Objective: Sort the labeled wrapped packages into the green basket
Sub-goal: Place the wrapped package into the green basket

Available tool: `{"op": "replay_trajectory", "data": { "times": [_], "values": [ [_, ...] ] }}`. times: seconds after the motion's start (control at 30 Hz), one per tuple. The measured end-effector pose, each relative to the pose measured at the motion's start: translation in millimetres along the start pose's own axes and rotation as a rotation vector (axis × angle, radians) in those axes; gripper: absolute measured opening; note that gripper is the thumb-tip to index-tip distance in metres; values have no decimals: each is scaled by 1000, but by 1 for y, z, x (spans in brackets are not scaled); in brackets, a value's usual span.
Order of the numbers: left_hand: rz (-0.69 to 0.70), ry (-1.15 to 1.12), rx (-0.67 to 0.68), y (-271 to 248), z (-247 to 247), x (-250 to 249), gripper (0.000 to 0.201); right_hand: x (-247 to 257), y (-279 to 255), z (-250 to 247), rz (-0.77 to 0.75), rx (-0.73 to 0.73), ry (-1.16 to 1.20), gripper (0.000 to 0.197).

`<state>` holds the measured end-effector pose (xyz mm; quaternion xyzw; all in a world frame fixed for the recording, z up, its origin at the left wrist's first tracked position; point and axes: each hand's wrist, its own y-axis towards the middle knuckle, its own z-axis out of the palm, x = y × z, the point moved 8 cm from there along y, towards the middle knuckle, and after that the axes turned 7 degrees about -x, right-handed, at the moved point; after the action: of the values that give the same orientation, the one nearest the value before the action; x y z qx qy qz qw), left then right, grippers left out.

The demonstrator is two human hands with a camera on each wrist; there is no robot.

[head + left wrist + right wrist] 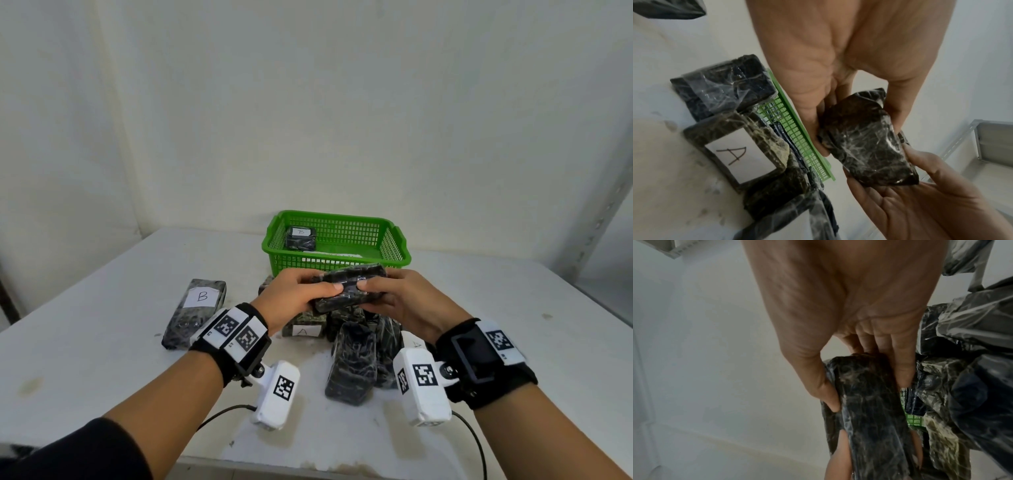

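Both hands hold one dark wrapped package above the pile, just in front of the green basket. My left hand grips its left end, thumb on top. My right hand grips its right end. No label shows on the held package, seen also in the right wrist view. The basket holds a package marked B. On the table another B package lies at the left. A package marked A lies in the pile.
Several more dark wrapped packages are heaped under and in front of my hands. The white table meets the wall behind the basket. A grey metal shelf upright stands at the right. Wrist camera cables trail at the table's front edge.
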<state>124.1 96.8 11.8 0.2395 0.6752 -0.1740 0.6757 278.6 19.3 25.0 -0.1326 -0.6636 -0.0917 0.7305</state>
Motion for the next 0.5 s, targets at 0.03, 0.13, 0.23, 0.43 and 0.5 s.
{"op": "replay_trajectory", "data": {
  "times": [0.03,0.13,0.23,0.43,0.5],
  "values": [
    [11,20,3,0,0,-1,44,0,0,0,3,-2,-17,18],
    [27,41,19,-1,1,-5,41,5,1,-2,-15,-34,-50,17],
    [2,-7,18,-2,1,-6,29,8,3,-4,-34,-43,-72,22],
    [75,102,-75,2,-10,-9,36,8,3,2,-26,-15,-62,27],
    [80,69,-99,3,-13,-9,32,9,2,1,-34,-17,-31,20]
  ]
}}
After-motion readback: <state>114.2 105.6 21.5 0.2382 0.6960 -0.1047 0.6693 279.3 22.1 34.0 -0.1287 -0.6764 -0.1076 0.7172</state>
